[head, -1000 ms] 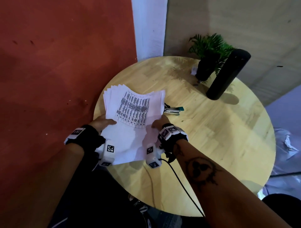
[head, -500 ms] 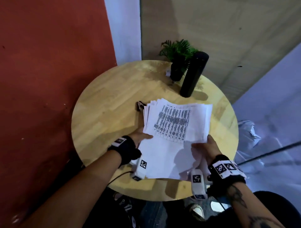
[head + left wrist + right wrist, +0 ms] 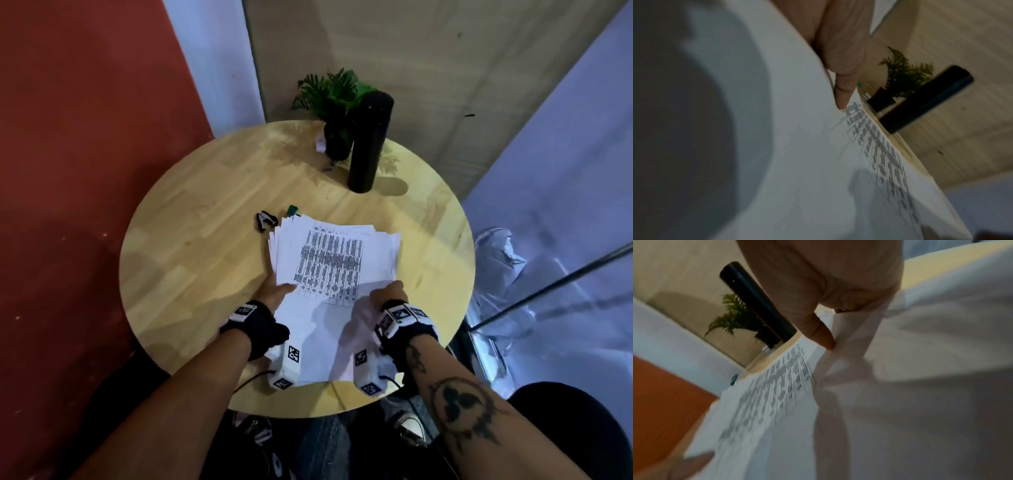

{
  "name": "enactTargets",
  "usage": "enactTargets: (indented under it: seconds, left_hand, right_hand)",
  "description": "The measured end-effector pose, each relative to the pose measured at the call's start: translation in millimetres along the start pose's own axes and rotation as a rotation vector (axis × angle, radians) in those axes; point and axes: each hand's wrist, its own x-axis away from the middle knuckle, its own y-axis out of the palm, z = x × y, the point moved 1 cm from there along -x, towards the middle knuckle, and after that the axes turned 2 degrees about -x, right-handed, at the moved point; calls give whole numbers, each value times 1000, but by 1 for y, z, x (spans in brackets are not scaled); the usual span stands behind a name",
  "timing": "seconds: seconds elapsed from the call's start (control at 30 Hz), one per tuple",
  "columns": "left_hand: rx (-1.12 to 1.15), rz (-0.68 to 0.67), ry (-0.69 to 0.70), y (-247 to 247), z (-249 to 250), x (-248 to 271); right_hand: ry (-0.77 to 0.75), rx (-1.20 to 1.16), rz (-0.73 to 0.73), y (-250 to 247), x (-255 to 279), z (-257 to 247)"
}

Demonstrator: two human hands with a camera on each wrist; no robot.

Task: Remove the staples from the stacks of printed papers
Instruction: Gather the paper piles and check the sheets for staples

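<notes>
Stack of printed papers (image 3: 329, 274) was white, fanned loosely at its far left corner, top sheet carrying a dense black table of rows and columns; near part blank and shadowed. It sat over the middle-near part of the round table (image 3: 191, 260), near edge overhanging toward the person. Left hand (image 3: 274, 291) gripped the stack's left edge, thumb on top, fingers (image 3: 844, 76) curled under the sheets. Right hand (image 3: 387, 293) pinched the right edge, thumb (image 3: 824, 337) pressed on paper that creased there. Table was pale wood with plank grain. Just beyond the stack's far left corner lay a small black staple remover (image 3: 265, 219) and a green-tipped tool (image 3: 293, 209), partly hidden by paper. Farther back stood a matte black cylinder (image 3: 368, 144), upright, beside a green leafy plant (image 3: 329, 92) in a dark pot. Compared with half a second earlier, the stack had shifted left toward table centre and both hands kept their grips.
</notes>
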Motion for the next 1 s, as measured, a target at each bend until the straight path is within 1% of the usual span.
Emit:
enactTargets:
  seconds: [0.07,0.1,0.13,0.17,0.23,0.3,0.33,0.37,0.4,0.47,0.57,0.73,0.87,1.0]
  left_hand:
    - [23,6,-12,-7,7,2]
    - [-2,3,18,-12,13,3]
    - [-33,-10,63,-14,21,6]
    - [-43,-17,115,-14,31,11]
    - [18,-10,228,-13,58,25]
    - [102,52,327,-11,85,39]
    - [133,82,386,-11,97,45]
    - [136,89,437,-11,106,51]
    - [131,96,480,-11,113,55]
    - [157,102,504,-8,121,67]
    - [259,104,534,-5,125,80]
    - [401,169,574,-5,135,90]
    - [452,170,627,3,144,102]
    - [515,215,667,7,156,109]
  right_hand:
    - [-4,-12,-127,-9,0,-3]
    - [-33,-32,-168,-15,1,-5]
    - [-81,-54,-173,-20,1,-9]
    - [-148,-107,-137,-24,1,-11]
    - [-330,-280,-14,-30,5,-18]
    - [-506,-472,112,-38,17,-23]
    - [-560,-534,151,-43,24,-25]
    - [-606,-566,170,-48,30,-24]
    - [-643,-603,157,-51,35,-25]
    - [-699,-692,88,-57,43,-23]
    - [-684,-776,22,-60,47,-19]
    - [-699,-828,52,-68,51,-25]
    - [-686,-884,18,-71,58,-38]
    - [-694,-884,31,-69,60,-44]
